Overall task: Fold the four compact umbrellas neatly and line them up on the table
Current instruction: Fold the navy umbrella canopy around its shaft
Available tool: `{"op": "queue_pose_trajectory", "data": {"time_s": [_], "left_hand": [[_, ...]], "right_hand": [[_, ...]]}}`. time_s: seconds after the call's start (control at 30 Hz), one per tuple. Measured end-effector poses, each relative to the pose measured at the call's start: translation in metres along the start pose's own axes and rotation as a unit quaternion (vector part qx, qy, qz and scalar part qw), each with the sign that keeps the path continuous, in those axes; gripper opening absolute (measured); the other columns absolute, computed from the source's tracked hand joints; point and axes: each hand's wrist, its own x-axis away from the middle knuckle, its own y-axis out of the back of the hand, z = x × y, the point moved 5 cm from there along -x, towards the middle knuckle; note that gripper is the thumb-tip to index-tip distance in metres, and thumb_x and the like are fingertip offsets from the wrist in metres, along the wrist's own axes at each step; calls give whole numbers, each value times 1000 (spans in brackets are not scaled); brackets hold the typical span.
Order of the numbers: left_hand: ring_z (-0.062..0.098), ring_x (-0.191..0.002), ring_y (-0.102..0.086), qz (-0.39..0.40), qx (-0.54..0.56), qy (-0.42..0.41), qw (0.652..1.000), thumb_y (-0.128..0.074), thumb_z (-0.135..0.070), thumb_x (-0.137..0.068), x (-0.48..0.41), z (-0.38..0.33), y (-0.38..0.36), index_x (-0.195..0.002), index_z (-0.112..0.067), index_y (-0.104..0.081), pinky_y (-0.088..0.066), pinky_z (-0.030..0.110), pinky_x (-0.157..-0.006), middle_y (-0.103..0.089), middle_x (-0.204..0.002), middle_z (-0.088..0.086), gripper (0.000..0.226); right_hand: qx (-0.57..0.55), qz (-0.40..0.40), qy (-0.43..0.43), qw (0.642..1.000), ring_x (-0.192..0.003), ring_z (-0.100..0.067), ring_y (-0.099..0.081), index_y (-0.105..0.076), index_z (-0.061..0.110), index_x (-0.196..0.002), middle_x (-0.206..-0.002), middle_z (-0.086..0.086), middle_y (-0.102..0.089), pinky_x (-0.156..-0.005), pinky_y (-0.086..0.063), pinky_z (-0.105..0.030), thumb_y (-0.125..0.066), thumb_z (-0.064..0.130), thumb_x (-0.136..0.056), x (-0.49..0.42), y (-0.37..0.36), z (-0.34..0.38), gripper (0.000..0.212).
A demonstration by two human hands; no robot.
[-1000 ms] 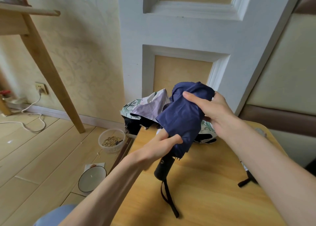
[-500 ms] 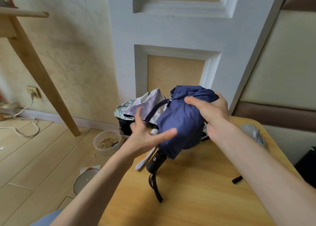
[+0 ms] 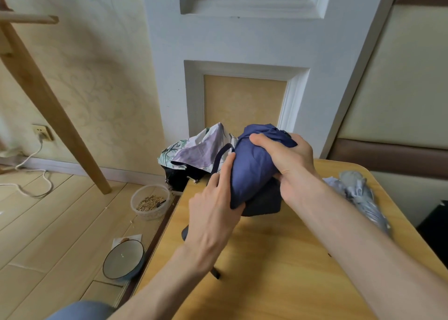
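— Room and surface?
— Pale wooden table point(image 3: 278, 259), set against a white panelled wall. Plank floor to the left.
— Task item?
— Navy umbrella point(image 3: 252, 171): collapsed, cloth bunched, held tilted above the far part of the table. Its strap point(image 3: 221, 156) loops loose on the left side.
— Hands?
— Right hand point(image 3: 288, 164): fingers curled round the upper end, thumb across the front. Left hand point(image 3: 213, 213): fingers straight and pressed together, flat against the left side of the cloth. Thumb hidden.
— Other umbrellas?
— Floral umbrella point(image 3: 194, 150): loose, hanging over the far left corner. Grey umbrella point(image 3: 363, 198): loosely gathered, lying along the right edge, well apart from the navy one.
— Floor items?
— Plastic tub point(image 3: 150, 202) holding grain, and a bowl point(image 3: 123, 259), both just beside the table.
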Motion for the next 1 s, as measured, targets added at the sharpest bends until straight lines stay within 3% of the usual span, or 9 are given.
{"op": "queue_pose_trajectory", "data": {"time_s": [0.17, 0.27, 0.37, 0.53, 0.6, 0.7, 0.77, 0.87, 1.0], "left_hand": [[27, -59, -65, -27, -101, -36, 994, -98, -18, -58, -1, 0, 5, -159, -21, -36, -30, 28, -47, -69, -107, 6, 119], [24, -60, -61, -35, -142, -53, 988, -97, -13, -56, 0, -1, 5, -160, -19, -37, -27, 30, -49, -63, -103, 5, 120], [23, -63, -60, -33, -144, -51, 988, -95, -10, -57, 2, -1, 4, -160, -22, -34, -27, 31, -51, -61, -102, 6, 120], [31, -70, -67, 3, -106, -31, 994, -87, -22, -67, -4, 5, 3, -158, -34, -33, -32, 31, -51, -60, -106, 3, 106], [33, -84, -71, 33, -68, -26, 997, -81, -31, -74, -7, 8, 4, -157, -36, -37, -36, 31, -58, -66, -115, 0, 94], [32, -99, -70, 48, -40, -18, 998, -79, -34, -78, -11, 13, 9, -156, -38, -35, -49, 36, -68, -67, -126, -3, 90], [32, -99, -70, 33, -35, -20, 999, -80, -34, -77, -12, 16, 14, -154, -40, -34, -55, 41, -70, -67, -126, -3, 90], [34, -94, -71, 13, -18, -40, 999, -81, -32, -75, -12, 17, 13, -152, -39, -37, -57, 44, -67, -68, -123, -2, 89], [28, -93, -71, 18, -3, -53, 998, -81, -35, -73, -8, 15, 10, -151, -40, -37, -50, 34, -65, -70, -120, -6, 90]], "right_hand": [[221, 73, 70, 970, -104, -22, -71, -73, 22, -108, -109, 3, -73, -92, -62, -43, -102, 39, -61, -5, 0, 27, 58], [331, 67, 102, 936, -97, -24, -67, -68, 24, -86, -90, 7, -66, -90, -59, -43, -94, 43, -72, -7, 0, 36, 35], [379, 27, 109, 919, -90, -28, -68, -74, 10, -91, -87, 0, -68, -82, -59, -44, -80, 37, -85, -13, 1, 36, 28], [339, 12, 81, 937, -93, -29, -70, -71, 0, -91, -92, -15, -72, -80, -54, -38, -63, 38, -98, -25, 10, 25, 40], [258, 64, 29, 964, -101, -26, -72, -71, 4, -101, -103, -12, -74, -93, -58, -41, -60, 51, -99, -28, 13, 21, 48], [190, 186, -13, 964, -106, -19, -74, -72, 20, -117, -117, -2, -76, -91, -63, -41, -68, 70, -89, -23, 14, 21, 57], [217, 233, 30, 947, -105, -15, -74, -73, 24, -118, -115, 1, -76, -84, -64, -32, -76, 57, -89, -18, 13, 24, 45], [227, 200, 103, 948, -88, -10, -76, -76, 24, -101, -91, 4, -80, -68, -59, -21, -78, 37, -94, -18, 14, 29, 15], [273, 131, 144, 942, -103, -20, -74, -78, 14, -97, -100, -8, -79, -93, -59, -34, -67, 57, -98, -22, 15, 29, 44]]}}
